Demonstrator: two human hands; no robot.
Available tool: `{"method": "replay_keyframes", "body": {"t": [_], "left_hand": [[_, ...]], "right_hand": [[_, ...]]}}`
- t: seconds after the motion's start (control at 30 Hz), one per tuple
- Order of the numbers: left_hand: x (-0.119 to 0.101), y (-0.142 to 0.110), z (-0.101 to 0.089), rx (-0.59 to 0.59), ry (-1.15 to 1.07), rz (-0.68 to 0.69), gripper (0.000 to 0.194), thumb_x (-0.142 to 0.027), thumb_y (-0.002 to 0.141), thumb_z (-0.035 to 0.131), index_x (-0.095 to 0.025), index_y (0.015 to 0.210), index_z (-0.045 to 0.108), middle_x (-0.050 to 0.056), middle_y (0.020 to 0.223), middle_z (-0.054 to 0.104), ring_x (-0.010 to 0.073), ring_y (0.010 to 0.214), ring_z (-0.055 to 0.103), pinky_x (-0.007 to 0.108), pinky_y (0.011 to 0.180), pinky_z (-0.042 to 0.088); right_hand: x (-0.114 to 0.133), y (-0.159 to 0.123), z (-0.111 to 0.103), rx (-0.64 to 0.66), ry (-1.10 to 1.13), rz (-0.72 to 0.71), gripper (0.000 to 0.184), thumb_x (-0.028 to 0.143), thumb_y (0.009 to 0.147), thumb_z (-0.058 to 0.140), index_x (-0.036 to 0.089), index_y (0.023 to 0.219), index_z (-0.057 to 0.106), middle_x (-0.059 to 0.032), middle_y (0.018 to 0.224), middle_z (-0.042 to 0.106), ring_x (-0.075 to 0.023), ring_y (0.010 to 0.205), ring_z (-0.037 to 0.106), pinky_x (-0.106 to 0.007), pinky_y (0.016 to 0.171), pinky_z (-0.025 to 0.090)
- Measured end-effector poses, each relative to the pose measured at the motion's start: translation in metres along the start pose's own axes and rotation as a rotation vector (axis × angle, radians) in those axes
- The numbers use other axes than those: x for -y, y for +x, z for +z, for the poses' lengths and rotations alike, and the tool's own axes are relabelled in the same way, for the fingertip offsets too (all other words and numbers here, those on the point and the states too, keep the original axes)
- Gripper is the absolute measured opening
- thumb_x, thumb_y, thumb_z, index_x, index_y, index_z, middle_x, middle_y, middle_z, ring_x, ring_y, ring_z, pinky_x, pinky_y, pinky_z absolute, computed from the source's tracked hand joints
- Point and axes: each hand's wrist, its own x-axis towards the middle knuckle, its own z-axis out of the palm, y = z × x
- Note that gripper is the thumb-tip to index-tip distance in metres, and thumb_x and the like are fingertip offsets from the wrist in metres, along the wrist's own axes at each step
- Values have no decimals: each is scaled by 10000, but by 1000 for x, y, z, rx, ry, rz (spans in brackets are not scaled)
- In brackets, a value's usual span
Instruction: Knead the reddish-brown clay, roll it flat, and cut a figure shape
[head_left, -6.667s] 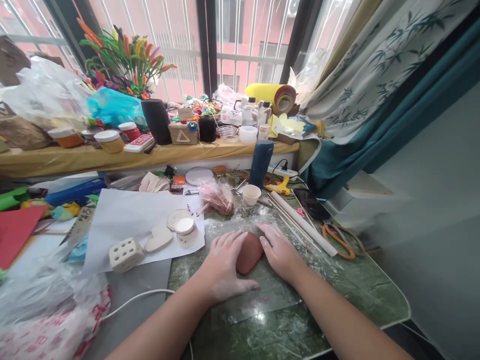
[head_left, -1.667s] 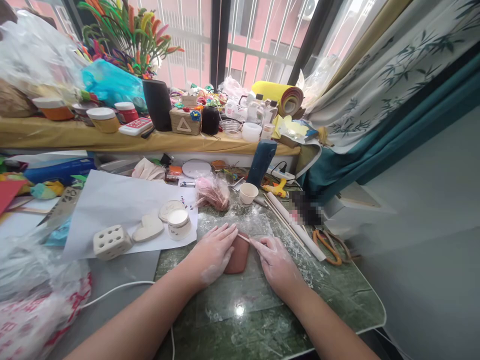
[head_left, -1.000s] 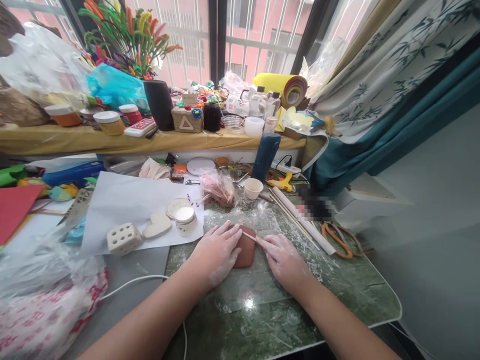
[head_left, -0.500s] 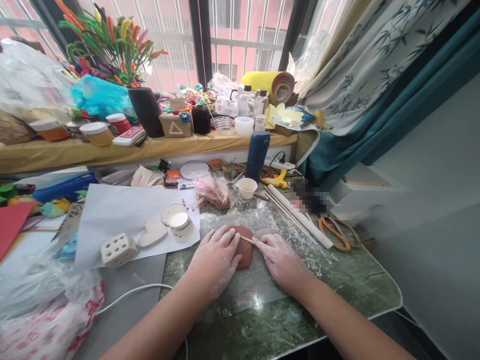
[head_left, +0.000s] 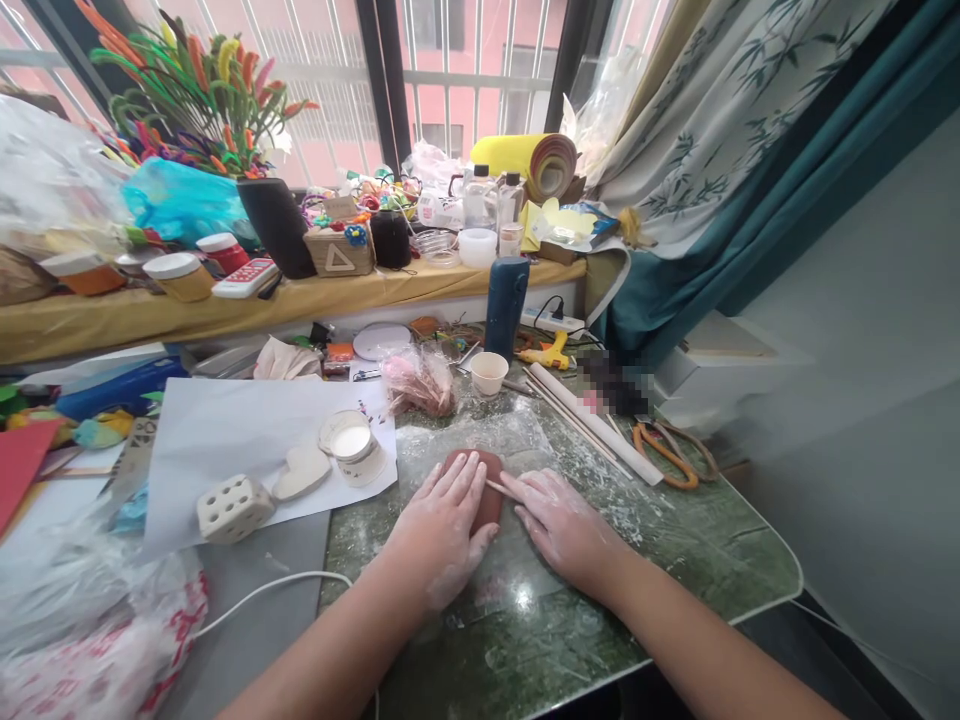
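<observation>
We rest our left hand (head_left: 442, 520) flat, thumb spread, on the brown slab (head_left: 489, 511) atop the clear sheet (head_left: 519, 438), likely steadying it; our right hand (head_left: 562, 515) touches the thin stick (head_left: 499, 488), whether pinching we cannot tell.

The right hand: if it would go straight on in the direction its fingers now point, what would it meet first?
Apart from the thin stick that it touches, the right hand would probably meet the brown clay first, then the left hand; depth there is hard to judge.
</observation>
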Motion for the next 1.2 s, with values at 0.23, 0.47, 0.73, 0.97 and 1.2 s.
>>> {"method": "replay_keyframes", "body": {"t": [0.23, 0.47, 0.73, 0.97, 1.2], "left_hand": [[-10, -12, -14, 106, -4, -34, 720, -469, 944, 503, -93, 1543, 371, 148, 1625, 286, 322, 1515, 272, 501, 1229, 275], [-16, -19, -22, 99, -10, -52, 654, -458, 923, 539, -100, 1469, 488, 187, 1560, 419, 343, 1469, 371, 505, 1208, 325], [-12, -8, -3, 41, -16, 36, 794, -531, 917, 547, -136, 1567, 320, 152, 1644, 243, 319, 1537, 192, 514, 1246, 221], [-22, -23, -17, 164, -9, -23, 793, -568, 934, 508, -75, 1540, 376, 177, 1614, 285, 340, 1513, 262, 495, 1238, 266], [-28, -38, -21, 182, 32, -55, 709, -548, 956, 446, -61, 1469, 498, 220, 1546, 414, 363, 1440, 413, 479, 1174, 382]], "right_hand": [[9, -5, -5, 92, -22, -31, 590, 93, 929, 480, 187, 1510, 427, -119, 1133, 631, -266, 998, 534, -455, 915, 493], [18, -7, -5, 85, 7, 2, 580, 109, 956, 443, 214, 1525, 398, -103, 1118, 640, -255, 978, 539, -437, 906, 490], [16, -8, 3, 37, -81, 16, 520, 123, 950, 468, 188, 1466, 492, -110, 1036, 637, -264, 940, 543, -444, 872, 482], [22, -12, -3, 45, -34, 24, 410, 261, 1013, 478, 198, 1413, 543, -100, 1039, 640, -257, 956, 560, -429, 866, 481], [26, -11, -6, 90, -48, -83, 450, 321, 995, 547, 234, 1436, 525, -81, 995, 642, -240, 902, 572, -396, 816, 477]]}}
